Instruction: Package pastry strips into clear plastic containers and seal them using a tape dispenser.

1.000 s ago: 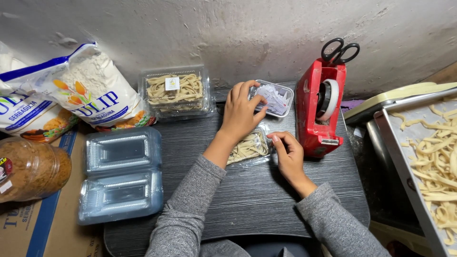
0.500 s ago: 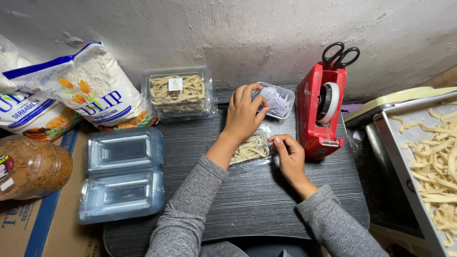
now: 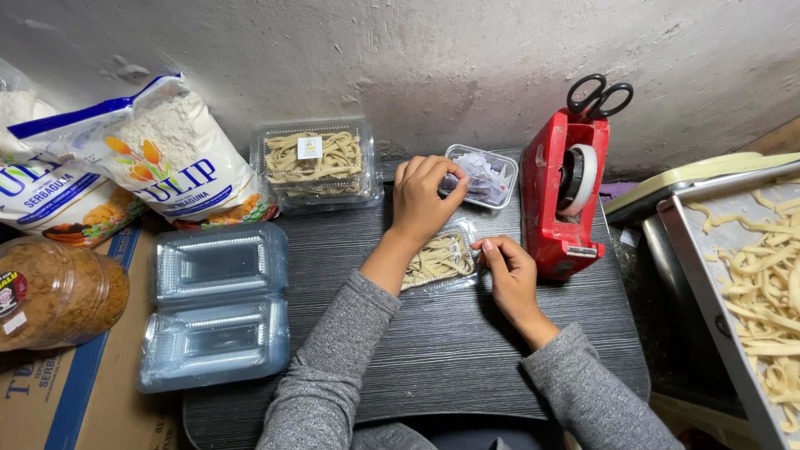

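**Hands at a clear box of dough strips on a dark table**

At the far left lies a brown-filled plastic jar (image 3: pixel 54 292), with two white flour bags (image 3: pixel 158 154) printed in blue and orange above it. Two empty clear clamshell boxes (image 3: pixel 215 304) sit left of centre; a filled one with a small white label (image 3: pixel 315 158) stands at upper centre. The left hand (image 3: pixel 425 200), fingers curled, pinches into a small clear tub of paper slips (image 3: pixel 487 177). The right hand (image 3: pixel 508 275), loosely curled, touches the edge of the clear box of dough strips (image 3: pixel 440 260) at centre. A red tape dispenser (image 3: pixel 565 196) carries black scissors (image 3: pixel 598 94); a metal tray of strips (image 3: pixel 750 283) fills the right edge.

The table (image 3: pixel 450 358) is dark woodgrain against a rough grey wall (image 3: pixel 433 58). Since half a second ago, little has shifted.
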